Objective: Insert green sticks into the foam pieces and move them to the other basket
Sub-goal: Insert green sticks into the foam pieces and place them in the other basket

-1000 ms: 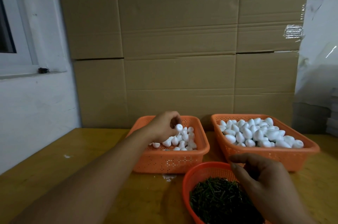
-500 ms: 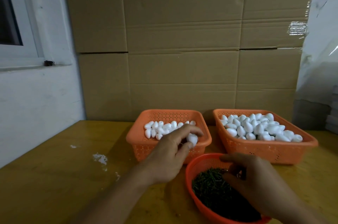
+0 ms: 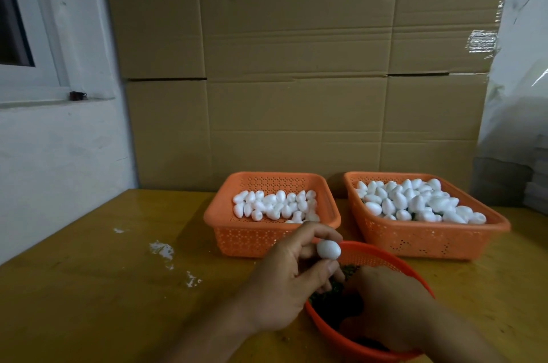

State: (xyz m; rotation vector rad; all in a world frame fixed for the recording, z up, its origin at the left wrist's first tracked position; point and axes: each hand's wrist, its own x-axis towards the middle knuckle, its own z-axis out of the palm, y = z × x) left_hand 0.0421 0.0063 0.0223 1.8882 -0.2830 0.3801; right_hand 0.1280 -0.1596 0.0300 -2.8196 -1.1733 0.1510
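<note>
Over the round basket [image 3: 385, 258] of green sticks [image 3: 326, 294], the left hand [image 3: 284, 282] pinches one foam piece [image 3: 328, 249] while the right hand [image 3: 385, 303], grip unclear, digs inside; a skewed stick could split the foam

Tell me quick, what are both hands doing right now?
Left hand: pinching a foam egg.
Right hand: down in the stick bowl, grip cannot be told.

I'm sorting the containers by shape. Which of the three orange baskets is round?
The near basket under the right hand, holding green sticks. The two farther baskets, both holding white foam pieces, are rectangular.
</note>
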